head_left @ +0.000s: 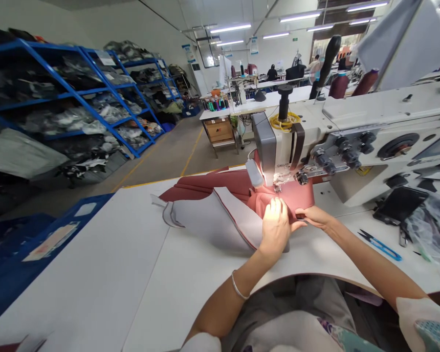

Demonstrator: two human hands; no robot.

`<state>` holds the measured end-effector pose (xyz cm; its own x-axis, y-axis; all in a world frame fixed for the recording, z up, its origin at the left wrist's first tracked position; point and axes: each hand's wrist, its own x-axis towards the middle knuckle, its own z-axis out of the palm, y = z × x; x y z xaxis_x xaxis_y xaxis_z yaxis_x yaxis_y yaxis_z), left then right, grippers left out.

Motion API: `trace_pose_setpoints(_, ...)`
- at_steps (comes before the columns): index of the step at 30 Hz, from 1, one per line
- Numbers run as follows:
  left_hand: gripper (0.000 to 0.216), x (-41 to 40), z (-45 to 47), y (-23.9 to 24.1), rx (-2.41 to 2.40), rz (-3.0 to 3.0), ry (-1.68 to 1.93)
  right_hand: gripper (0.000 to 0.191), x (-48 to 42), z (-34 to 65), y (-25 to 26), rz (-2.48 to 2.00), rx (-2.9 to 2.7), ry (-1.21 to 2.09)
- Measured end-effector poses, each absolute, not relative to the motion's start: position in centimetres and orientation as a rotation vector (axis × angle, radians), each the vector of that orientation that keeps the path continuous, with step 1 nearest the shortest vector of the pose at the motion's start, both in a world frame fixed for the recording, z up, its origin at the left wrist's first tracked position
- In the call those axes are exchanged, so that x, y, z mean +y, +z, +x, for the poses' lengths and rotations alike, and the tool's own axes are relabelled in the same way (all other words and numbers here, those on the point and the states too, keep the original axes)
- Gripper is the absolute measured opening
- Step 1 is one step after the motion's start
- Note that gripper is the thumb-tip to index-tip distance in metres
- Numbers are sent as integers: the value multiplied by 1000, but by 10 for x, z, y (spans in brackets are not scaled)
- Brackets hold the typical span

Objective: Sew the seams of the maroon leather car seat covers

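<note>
- Where the worktable (pixel 106 274) meets the sewing machine (pixel 352 142), a dark red fabric piece (pixel 220 186) lies spread flat, its grey backing (pixel 212 220) folded up toward the person at about 6 o'clock from the needle.
- Left hand (pixel 275 227): palm down, fingers extended and pressed flat on the fabric just at 6 o'clock of the presser foot (pixel 277 187); not gripping, only holding the cloth down. A thin bracelet (pixel 238 287) sits on the wrist.
- Right hand (pixel 313 217): at 3 o'clock of the left hand, touching it at the thumb side; fingers curled and pinching the near edge of the red fabric.
- Key relation: the fabric's long axis runs from 9 o'clock to 3 o'clock across the table, with the bulk of it trailing toward 9 o'clock, away from both hands. The stitched portion under the foot lies at 12 o'clock of the left hand's fingertips, very near; the left hand is the nearer of the two to the needle.
- Machine lamp lights the cloth and left fingertips brightly, so the needle itself cannot be made out.
- Blue-handled thread snips (pixel 379 244) lie on the table at 3 o'clock, well apart from the right hand.
- A dark phone (pixel 399 203) rests near the machine base, at 2 o'clock.
- Yellow thread coil (pixel 284 122) sits on top of the machine head.
- Blue shelving (pixel 77 93) with bagged goods stands at 10 o'clock; other workstations and a seated person show far off at 12 o'clock.
</note>
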<state>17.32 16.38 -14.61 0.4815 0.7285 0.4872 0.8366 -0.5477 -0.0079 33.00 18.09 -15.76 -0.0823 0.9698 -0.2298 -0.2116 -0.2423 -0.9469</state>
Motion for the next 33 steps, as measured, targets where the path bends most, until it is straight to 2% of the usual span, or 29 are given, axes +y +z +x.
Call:
trace_pose_setpoints(6, 70, 169, 185, -157, -1513, -2425, -722, 31, 188, 337, -147, -1026, -828, 1789)
trace_pose_setpoints(16, 68, 174, 184, -158, -1534, -2389, -922, 39, 197, 326, -150, -1176, -756, 1489)
trace_pose_setpoints(23, 70, 188, 175, -161, -1439, -2527, -1060, 45, 208, 321, -145, -1158, -732, 1497)
trace_pose_setpoints(25, 65, 193, 166, -156, -1348, -2632, -1122, 45, 207, 324, -143, -1126, -797, 1496)
trace_pose_setpoints(27, 48, 201, 147, -149, -1241, -2752, -1222, 43, 199, 331, -148, -1079, -913, 1409)
trace_pose_setpoints(30, 32, 220, 102, -141, -1370, -2703, -1379, 39, 172, 346, -178, -1058, -943, 998)
trace_pose_setpoints(32, 35, 236, 71, -139, -1576, -2685, -1204, 42, 153, 349, -213, -1148, -785, 771)
trace_pose_setpoints(33, 38, 243, 58, -138, -1643, -2762, -992, 45, 145, 346, -232, -1214, -736, 842)
